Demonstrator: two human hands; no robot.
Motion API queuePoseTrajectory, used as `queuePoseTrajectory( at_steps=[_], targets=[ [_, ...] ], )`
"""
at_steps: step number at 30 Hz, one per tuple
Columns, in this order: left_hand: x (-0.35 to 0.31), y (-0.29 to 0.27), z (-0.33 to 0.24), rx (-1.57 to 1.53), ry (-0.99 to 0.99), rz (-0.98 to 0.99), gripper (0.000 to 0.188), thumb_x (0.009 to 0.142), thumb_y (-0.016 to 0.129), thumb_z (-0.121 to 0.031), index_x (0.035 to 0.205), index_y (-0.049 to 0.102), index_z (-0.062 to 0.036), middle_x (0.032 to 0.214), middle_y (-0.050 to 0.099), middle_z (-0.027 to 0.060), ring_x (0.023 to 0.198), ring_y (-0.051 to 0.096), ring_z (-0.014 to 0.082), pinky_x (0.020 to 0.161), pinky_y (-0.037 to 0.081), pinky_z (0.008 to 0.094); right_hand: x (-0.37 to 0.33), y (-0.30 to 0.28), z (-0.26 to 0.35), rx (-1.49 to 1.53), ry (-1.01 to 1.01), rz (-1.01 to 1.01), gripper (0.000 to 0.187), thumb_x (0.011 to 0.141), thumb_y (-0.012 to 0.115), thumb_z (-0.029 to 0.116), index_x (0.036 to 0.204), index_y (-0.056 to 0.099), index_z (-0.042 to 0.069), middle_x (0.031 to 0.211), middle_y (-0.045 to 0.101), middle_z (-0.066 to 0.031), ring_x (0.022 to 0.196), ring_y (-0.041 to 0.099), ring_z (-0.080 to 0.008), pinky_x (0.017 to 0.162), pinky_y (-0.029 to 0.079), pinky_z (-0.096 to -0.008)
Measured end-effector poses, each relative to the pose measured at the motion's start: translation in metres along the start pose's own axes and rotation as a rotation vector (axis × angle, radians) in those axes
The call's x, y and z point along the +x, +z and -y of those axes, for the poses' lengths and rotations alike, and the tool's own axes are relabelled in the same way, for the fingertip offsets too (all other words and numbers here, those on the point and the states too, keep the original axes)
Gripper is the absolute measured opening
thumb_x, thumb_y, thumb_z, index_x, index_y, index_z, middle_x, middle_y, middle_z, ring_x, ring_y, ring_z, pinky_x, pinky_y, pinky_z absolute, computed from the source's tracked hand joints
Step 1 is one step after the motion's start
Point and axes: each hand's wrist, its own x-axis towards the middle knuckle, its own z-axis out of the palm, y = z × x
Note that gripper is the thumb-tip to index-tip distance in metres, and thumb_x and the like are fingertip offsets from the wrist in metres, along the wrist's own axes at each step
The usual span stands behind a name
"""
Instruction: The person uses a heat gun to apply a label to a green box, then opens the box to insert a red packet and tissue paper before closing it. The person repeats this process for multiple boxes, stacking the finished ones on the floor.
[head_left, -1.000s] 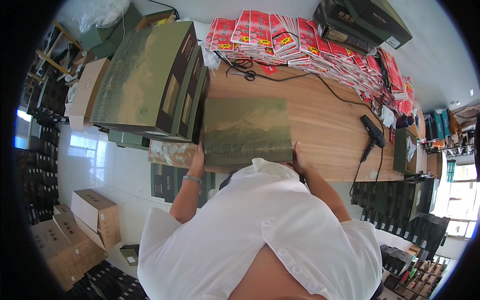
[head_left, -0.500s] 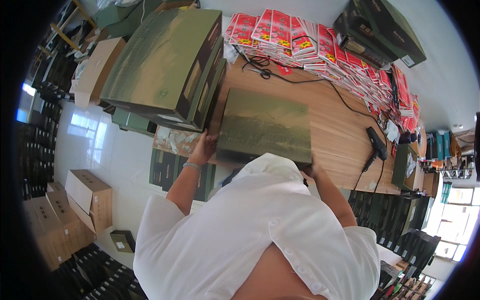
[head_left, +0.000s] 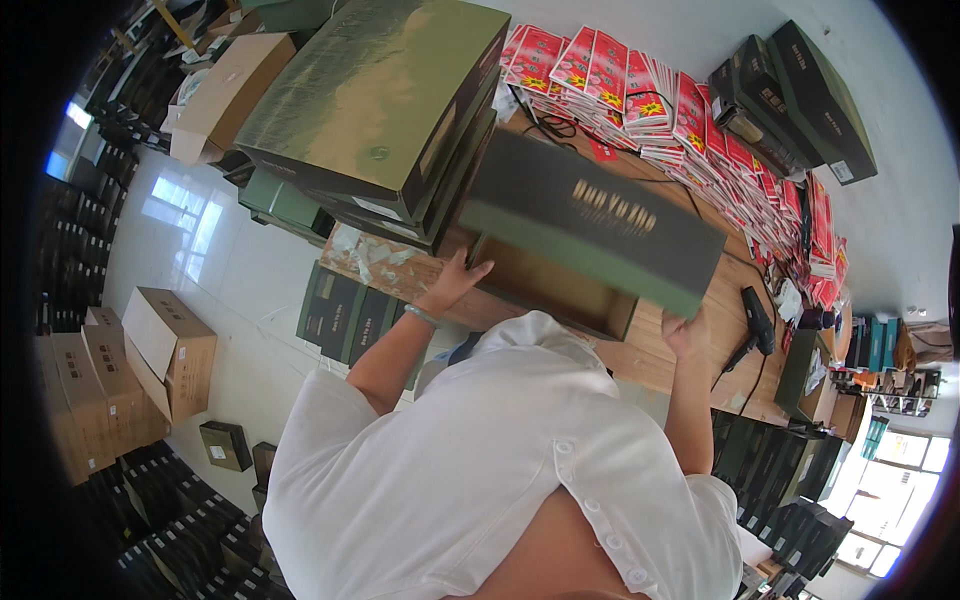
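Note:
A dark green box lid [head_left: 600,220] with gold lettering is raised and tilted over its box base [head_left: 560,285]. Part of the base's plain brown inside shows below the lid, and the rest is covered. My right hand [head_left: 685,332], slightly blurred, grips the lid's near right corner. At the base's left end rests my left hand [head_left: 460,282], fingers spread, with a bracelet on the wrist; it holds nothing.
Large green boxes [head_left: 375,100] stand stacked at the left of the wooden table [head_left: 655,345]. Red printed packets [head_left: 670,120] are heaped along the back. A black hair dryer [head_left: 752,335] with its cord lies on the right. Open cartons [head_left: 170,350] sit on the floor.
The lid has come up off the base and tilted away from me, its right end lifted by my right hand. My left hand has opened beside the base. The view has shifted slightly.

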Motion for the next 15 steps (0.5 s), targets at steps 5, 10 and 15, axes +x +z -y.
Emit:
queuePoseTrajectory(
  at_steps=[5,10,15],
  targets=[
    [-0.004,0.002,0.000,0.137,0.229,0.009,0.053,0.084,0.054,-0.010,0.137,0.048,-0.0014,0.128,0.058,0.0260,0.122,0.054,0.0415,0.100,0.043,0.0409,0.113,0.052,-0.011,-0.695,-0.982,-0.367,0.055,0.104,0.041,0.040,0.145,0.038,0.004,0.148,0.044,-0.0166,0.132,0.046,-0.0306,0.114,0.035,-0.0486],
    [-0.011,-0.018,0.032,0.288,0.238,-0.109,0.048,0.091,0.051,-0.012,0.139,0.047,-0.0068,0.125,0.058,0.0310,0.119,0.052,0.0476,0.097,0.045,0.0489,0.194,-0.016,0.037,-2.202,-0.584,-0.861,0.058,0.101,0.047,0.035,0.149,0.034,0.006,0.152,0.035,-0.0185,0.137,0.040,-0.0291,0.112,0.034,-0.0408],
    [-0.012,-0.022,0.046,0.334,0.256,-0.161,0.048,0.092,0.050,-0.010,0.140,0.047,-0.0049,0.120,0.062,0.0280,0.116,0.056,0.0450,0.096,0.046,0.0455,0.225,-0.072,0.011,-2.918,0.214,-1.091,0.053,0.103,0.037,0.043,0.152,0.033,0.023,0.163,0.017,-0.0079,0.146,0.023,-0.0374,0.111,0.027,-0.0642]
  ],
)
